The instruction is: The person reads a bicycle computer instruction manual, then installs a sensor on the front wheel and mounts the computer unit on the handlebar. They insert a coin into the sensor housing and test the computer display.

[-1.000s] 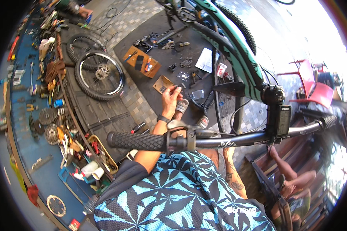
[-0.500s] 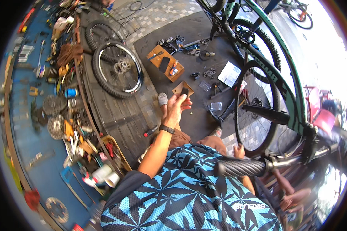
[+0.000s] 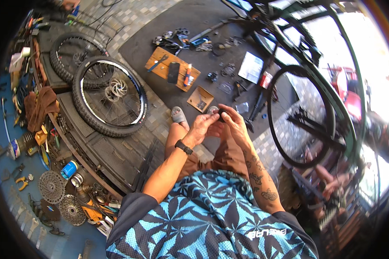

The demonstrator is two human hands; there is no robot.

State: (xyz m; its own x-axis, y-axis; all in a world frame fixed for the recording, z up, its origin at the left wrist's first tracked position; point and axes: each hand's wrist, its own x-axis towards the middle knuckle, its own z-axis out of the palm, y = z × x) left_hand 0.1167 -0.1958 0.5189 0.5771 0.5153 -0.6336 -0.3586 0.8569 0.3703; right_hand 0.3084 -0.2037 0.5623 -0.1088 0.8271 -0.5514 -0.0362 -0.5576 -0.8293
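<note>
In front of my knees, my two hands meet around a small black part (image 3: 221, 114), too small and covered to name further. My left hand (image 3: 199, 129), below the wrist strap, has its fingers closed at the part's left side. On the other side, my right hand (image 3: 235, 124) pinches the part between thumb and fingers. Just beyond the hands, on the dark mat, sits an open cardboard box (image 3: 200, 100) with small dark pieces inside.
A low wooden stand (image 3: 156, 58) bears a wrench, a phone and a tube. Bicycle wheels (image 3: 109, 96) lie at left, beside a tool-filled bench (image 3: 19, 224). At right stands a bicycle (image 3: 352, 103). Loose parts and a paper sheet (image 3: 250, 67) lie on the mat.
My right hand has left the bicycle wheel's lower edge and joined my left hand at the small black part. My left hand has drawn nearer. The view has shifted, putting the bicycle farther right.
</note>
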